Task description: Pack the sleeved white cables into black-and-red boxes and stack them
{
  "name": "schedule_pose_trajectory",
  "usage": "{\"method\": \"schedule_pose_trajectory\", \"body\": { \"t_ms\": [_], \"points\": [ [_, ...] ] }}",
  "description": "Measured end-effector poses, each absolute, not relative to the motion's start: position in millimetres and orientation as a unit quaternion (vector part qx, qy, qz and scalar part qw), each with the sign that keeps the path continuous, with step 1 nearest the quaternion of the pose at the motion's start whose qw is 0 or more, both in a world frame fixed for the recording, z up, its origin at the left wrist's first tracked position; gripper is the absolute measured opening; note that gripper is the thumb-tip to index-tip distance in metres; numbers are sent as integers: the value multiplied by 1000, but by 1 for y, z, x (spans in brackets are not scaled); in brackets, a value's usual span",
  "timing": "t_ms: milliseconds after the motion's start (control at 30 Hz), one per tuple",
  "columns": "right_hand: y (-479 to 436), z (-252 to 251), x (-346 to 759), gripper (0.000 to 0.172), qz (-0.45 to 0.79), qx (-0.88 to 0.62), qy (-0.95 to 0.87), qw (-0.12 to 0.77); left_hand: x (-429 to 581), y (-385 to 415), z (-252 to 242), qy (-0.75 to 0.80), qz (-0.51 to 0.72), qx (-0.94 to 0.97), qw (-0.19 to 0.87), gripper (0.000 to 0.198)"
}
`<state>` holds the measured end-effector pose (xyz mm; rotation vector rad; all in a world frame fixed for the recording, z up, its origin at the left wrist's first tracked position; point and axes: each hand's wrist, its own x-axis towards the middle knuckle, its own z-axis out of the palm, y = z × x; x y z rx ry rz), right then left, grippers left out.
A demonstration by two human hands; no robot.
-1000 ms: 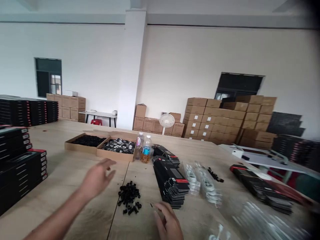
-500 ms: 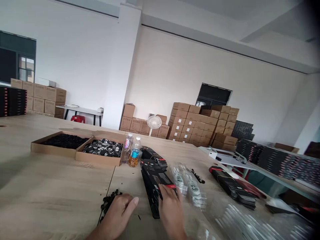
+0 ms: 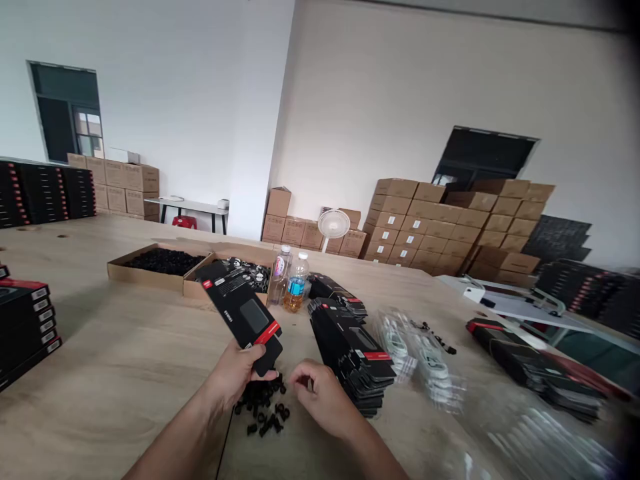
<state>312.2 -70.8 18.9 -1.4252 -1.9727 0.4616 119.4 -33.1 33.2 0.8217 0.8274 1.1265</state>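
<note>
My left hand (image 3: 245, 373) grips the lower end of a flat black carton (image 3: 245, 313) with a red band and a window, thumb on its face, tilted up over the table. My right hand (image 3: 323, 397) is to its right, fingers loosely curled, thumb apart, with nothing visible in them. Between and below the hands lies a scattered pile of small black parts (image 3: 267, 413). Beside my right hand stands a fanned stack of similar black cartons (image 3: 353, 353), and a second bundle (image 3: 337, 293) lies behind it.
Two shallow cardboard trays (image 3: 145, 287) hold small black and patterned pieces. Two plastic bottles (image 3: 296, 287) stand beside them. Clear bags with white items (image 3: 430, 363) and banded cartons (image 3: 530, 367) lie right. Stacked black boxes (image 3: 25, 327) stand at the left edge.
One black carton has left the stack under my right hand and is now in my left hand. My right hand has let go and moved left. The view has turned.
</note>
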Motion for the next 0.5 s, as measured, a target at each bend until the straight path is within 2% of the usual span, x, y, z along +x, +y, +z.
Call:
{"method": "schedule_pose_trajectory", "body": {
  "t_ms": [133, 267, 400, 500],
  "points": [
    [-86, 14, 313, 18, 264, -516, -779, 238, 126, -34, 29, 392, 488, 397, 672, 32],
    [-90, 20, 309, 13, 232, -536, -784, 212, 132, -36, 25, 407, 479, 427, 650, 30],
    [-89, 22, 314, 15, 192, -559, -782, 201, 134, -37, 20, 426, 479, 451, 621, 29],
    [-90, 22, 316, 18, 195, -546, -792, 191, 135, -37, 16, 440, 491, 466, 590, 18]
  ]
}}
